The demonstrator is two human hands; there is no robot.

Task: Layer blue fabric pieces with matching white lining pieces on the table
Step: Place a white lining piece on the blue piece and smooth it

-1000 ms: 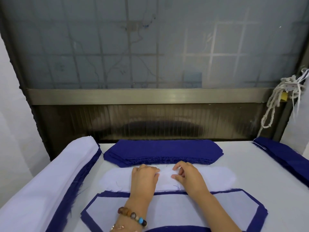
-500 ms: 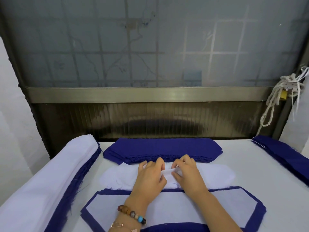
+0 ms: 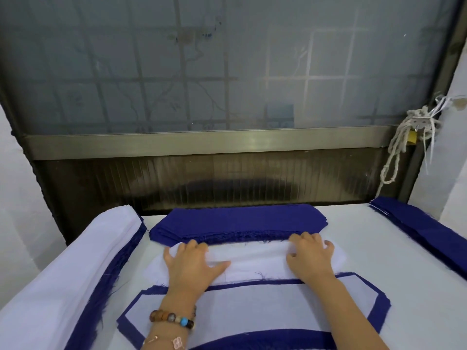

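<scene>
Both hands have slid outward from the middle of the white lining piece [image 3: 255,261], where they sat close together a moment ago, and now lie well apart near its two ends. The left hand [image 3: 192,263] presses flat on the lining with fingers spread and straight, thumb stretched toward the centre. The right hand [image 3: 310,258] rests on the other end with its fingers bent over the far edge; whether they pinch the cloth or only press it cannot be told. Between the hands the lining rises in a low ridge.

The lining lies across the white surface [image 3: 379,251], its far edge touching the frayed near edge of the blue fabric stack [image 3: 237,223] behind it. Just in front of it, under both forearms, sits a layered piece [image 3: 252,306]: white lining on top, a blue border showing all round.

A thick pile of white and blue cloth [image 3: 63,274] runs along the left side, and another blue stack [image 3: 429,233] lies at the right edge. A beaded bracelet [image 3: 171,319] circles the left wrist. Behind the surface stands a frosted window [image 3: 227,72], with a knotted white rope [image 3: 401,147] hanging at its right frame
</scene>
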